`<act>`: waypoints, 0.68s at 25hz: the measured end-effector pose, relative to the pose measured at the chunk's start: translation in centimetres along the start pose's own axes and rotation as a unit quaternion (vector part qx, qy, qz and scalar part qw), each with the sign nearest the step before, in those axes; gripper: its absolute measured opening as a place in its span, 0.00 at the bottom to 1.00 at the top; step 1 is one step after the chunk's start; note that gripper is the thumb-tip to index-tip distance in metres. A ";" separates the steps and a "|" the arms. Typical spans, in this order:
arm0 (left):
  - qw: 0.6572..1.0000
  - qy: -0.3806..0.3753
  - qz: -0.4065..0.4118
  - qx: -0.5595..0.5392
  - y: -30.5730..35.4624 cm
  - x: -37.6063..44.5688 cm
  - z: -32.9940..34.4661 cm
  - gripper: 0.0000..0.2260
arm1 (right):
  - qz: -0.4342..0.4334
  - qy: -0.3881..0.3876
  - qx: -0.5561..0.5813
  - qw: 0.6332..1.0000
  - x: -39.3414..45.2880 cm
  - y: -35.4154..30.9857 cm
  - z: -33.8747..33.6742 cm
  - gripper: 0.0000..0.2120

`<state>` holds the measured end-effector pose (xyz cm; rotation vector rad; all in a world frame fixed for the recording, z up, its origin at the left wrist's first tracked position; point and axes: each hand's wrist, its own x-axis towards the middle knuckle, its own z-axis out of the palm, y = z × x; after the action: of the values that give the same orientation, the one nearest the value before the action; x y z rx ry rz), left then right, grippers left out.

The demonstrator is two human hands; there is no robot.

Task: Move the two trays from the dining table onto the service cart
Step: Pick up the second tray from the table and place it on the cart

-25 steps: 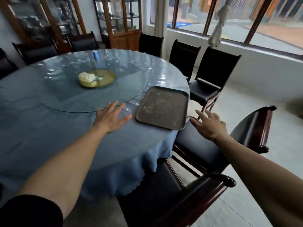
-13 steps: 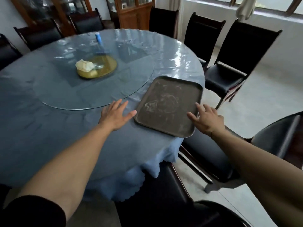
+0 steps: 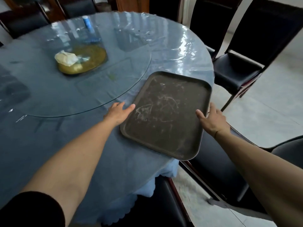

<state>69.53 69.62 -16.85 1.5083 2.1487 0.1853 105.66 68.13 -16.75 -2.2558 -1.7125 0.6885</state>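
Note:
One dark brown tray (image 3: 165,115), scuffed with white marks, lies at the near right edge of the round dining table (image 3: 82,145); its near right corner hangs over the edge. My left hand (image 3: 118,112) rests flat on the cloth at the tray's left side, fingers apart and thumb tip touching the rim. My right hand (image 3: 211,118) is at the tray's right rim, thumb on top inside the tray and fingers down along the outer edge. No second tray or service cart is in view.
A glass turntable (image 3: 101,89) holds a yellow dish (image 3: 91,58) with a crumpled napkin and a blue bottle (image 3: 87,23). Black chairs (image 3: 237,69) ring the table, with one directly below the tray's overhang (image 3: 218,174). Tiled floor (image 3: 270,112) lies to the right.
Both hands have moved forward to the tray's two sides; the right hand went from the near corner to the right rim. My view has come closer and tilted down.

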 end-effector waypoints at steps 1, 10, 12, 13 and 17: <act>1.000 -0.005 -0.013 -0.019 0.5 1.3 0.4 0.35 | 0.015 -0.004 0.011 1.000 1.0 0.1 0.4 0.37; 0.984 -0.112 -0.062 -0.120 3.3 8.3 2.2 0.37 | 0.166 -0.056 0.147 0.974 7.0 -0.7 3.4 0.41; 0.980 -0.120 -0.077 -0.135 3.9 8.9 2.5 0.40 | 0.181 -0.063 0.186 0.964 7.6 -1.0 3.6 0.41; 0.979 -0.125 -0.087 -0.134 4.1 9.2 2.6 0.41 | 0.186 -0.066 0.206 0.958 7.9 -1.0 3.7 0.42; 0.969 -0.160 -0.113 -0.149 5.1 9.7 3.0 0.45 | 0.219 -0.106 0.309 0.919 8.4 -0.8 3.3 0.44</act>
<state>72.79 79.90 -20.61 1.0364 1.9148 0.1637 105.08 76.02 -21.18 -2.1334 -0.8471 1.3840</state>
